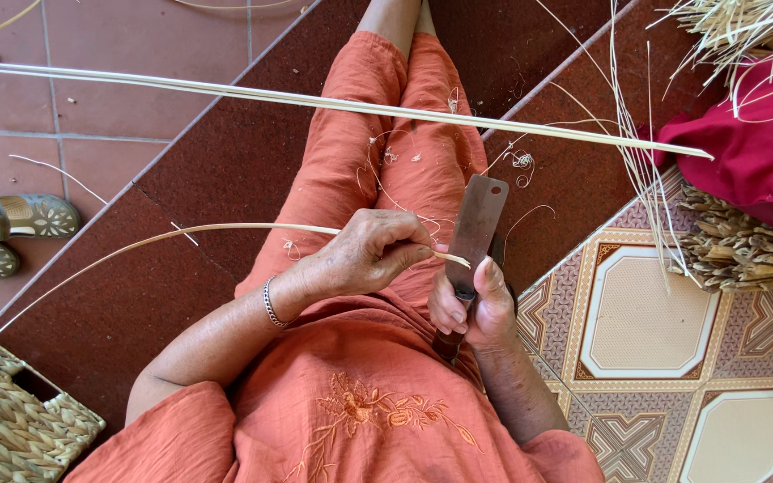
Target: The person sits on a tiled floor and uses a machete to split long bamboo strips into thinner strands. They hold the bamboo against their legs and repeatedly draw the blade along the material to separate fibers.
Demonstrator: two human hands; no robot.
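Note:
My left hand [364, 255] pinches a thin pale cane strip [190, 233] near its end, over my lap in orange clothing. The strip arcs away to the left across the dark red step. My right hand [476, 309] grips the handle of a flat broad-bladed knife [478, 224], blade pointing up and away. The strip's tip lies against the blade's lower part. Fine curled shavings [522, 161] lie on my legs and the step.
A long split cane [333, 103] crosses the view above my knees. Sandals [11, 228] sit on the left tiles, a woven basket [20, 420] at bottom left. Bundled strips [735, 246], loose strands and red cloth [753, 152] lie to the right on patterned tiles.

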